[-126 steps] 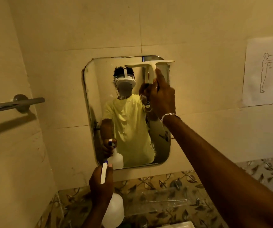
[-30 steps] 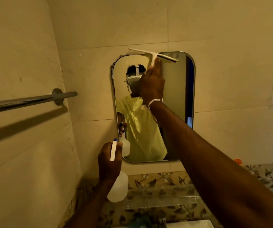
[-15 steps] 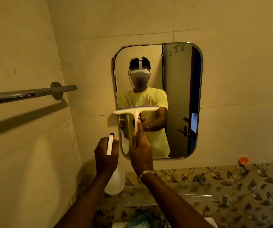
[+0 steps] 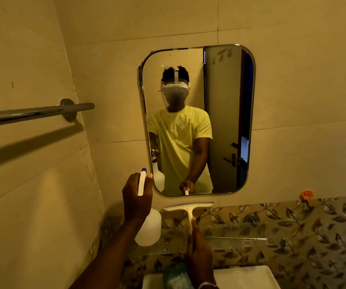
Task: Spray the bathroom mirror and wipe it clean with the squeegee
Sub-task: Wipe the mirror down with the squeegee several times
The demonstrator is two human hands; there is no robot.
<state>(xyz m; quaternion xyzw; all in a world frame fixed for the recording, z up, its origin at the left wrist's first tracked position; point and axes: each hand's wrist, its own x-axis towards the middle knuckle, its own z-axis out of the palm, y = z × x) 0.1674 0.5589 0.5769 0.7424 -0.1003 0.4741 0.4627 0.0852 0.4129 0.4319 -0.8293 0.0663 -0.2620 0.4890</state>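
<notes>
The mirror hangs on the tiled wall. The right hand wraps its grip around the squeegee handle, blade level just below the mirror's bottom edge. The left hand holds its grip closed round the spray bottle neck, beside the mirror's lower left corner.

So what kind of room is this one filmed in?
Most likely a small home bathroom: a wall mirror on tiled walls, a metal towel bar to its left, and what looks like a white basin rim below.
</notes>
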